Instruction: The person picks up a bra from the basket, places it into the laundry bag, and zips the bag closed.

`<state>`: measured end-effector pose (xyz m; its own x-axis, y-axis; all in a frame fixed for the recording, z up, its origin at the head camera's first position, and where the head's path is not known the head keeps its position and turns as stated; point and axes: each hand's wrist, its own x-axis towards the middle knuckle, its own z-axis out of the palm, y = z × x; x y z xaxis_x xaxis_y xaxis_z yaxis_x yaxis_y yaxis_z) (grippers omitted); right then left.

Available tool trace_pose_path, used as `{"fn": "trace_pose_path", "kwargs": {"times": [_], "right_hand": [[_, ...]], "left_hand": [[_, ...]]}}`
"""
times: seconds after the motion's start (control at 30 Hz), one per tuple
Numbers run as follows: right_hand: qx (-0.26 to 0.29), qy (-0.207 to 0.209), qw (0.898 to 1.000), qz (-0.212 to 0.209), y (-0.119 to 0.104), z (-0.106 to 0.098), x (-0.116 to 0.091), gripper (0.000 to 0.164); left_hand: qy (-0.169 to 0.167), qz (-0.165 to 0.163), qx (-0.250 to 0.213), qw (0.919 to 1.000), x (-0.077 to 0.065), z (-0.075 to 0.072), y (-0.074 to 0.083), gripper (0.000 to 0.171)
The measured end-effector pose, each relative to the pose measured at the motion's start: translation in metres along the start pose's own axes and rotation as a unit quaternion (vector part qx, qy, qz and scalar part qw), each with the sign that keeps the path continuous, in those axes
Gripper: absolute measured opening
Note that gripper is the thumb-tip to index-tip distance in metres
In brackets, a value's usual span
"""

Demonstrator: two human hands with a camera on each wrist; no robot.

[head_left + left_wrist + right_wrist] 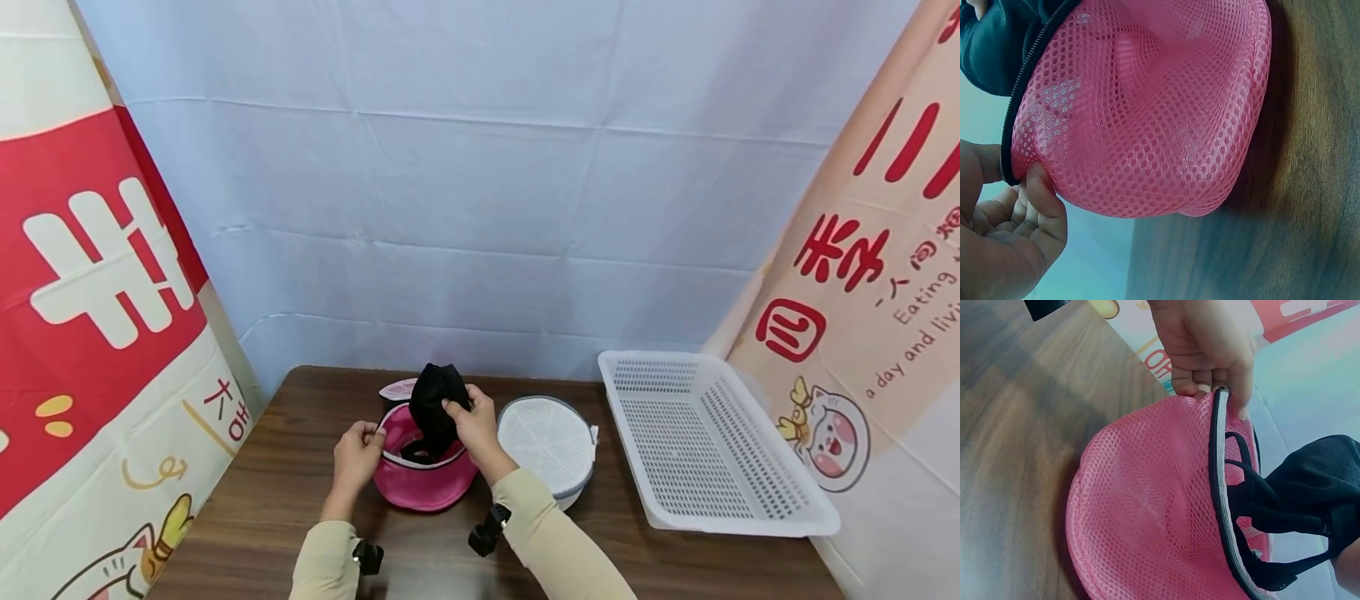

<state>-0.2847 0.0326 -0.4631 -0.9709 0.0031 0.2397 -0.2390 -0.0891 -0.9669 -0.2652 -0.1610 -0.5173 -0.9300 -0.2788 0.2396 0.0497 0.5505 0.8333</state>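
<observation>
A pink mesh laundry bag [426,490] stands unzipped on the table, its lid flap [397,389] folded back behind it. My left hand [358,454] pinches the zippered rim at the left, thumb on one side and curled fingers on the other in the left wrist view. Above the opening, my right hand [476,423] grips a black bra [437,404]. The bra's dark cup [1316,475] shows outside the rim in the right wrist view, while its straps [1266,572] hang into the bag. Part of the bra is hidden inside the pink mesh.
Right of the pink bag is a round white mesh bag [546,442] with grey trim and a small tag. Farther right lies a white plastic basket [738,525] with perforated walls. The brown wooden table [255,500] meets a pale cloth backdrop [480,208] behind.
</observation>
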Motion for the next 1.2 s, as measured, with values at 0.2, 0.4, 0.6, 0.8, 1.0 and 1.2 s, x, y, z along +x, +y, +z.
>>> {"fn": "trace_pose_path", "kwargs": {"times": [0.2, 0.4, 0.6, 0.8, 1.0, 1.2], "right_hand": [[-0.110, -0.012, 0.993, -0.042, 0.020, 0.000, -0.001, 0.009], [-0.213, -0.038, 0.967, -0.137, 0.025, 0.002, -0.001, 0.017], [-0.278, -0.121, 0.935, -0.185, 0.029, 0.004, -0.003, 0.025], [-0.324, -0.186, 0.909, -0.185, 0.030, 0.005, -0.001, 0.029], [-0.386, -0.248, 0.867, -0.196, 0.033, 0.006, 0.003, 0.028], [-0.384, -0.264, 0.859, -0.213, 0.037, 0.006, 0.008, 0.028]], "left_hand": [[-0.007, -0.022, -0.022, 0.9995, -0.002, 0.001, 0.001, 0.011], [-0.012, -0.023, -0.064, 0.9976, 0.000, -0.001, 0.007, 0.011], [-0.019, -0.051, -0.115, 0.9918, 0.002, 0.000, 0.008, 0.011], [-0.018, -0.058, -0.134, 0.9891, 0.002, -0.001, 0.009, 0.011], [-0.018, -0.049, -0.133, 0.9898, 0.002, -0.002, 0.008, 0.010], [-0.023, -0.045, -0.130, 0.9902, 0.002, -0.004, 0.008, 0.010]]}}
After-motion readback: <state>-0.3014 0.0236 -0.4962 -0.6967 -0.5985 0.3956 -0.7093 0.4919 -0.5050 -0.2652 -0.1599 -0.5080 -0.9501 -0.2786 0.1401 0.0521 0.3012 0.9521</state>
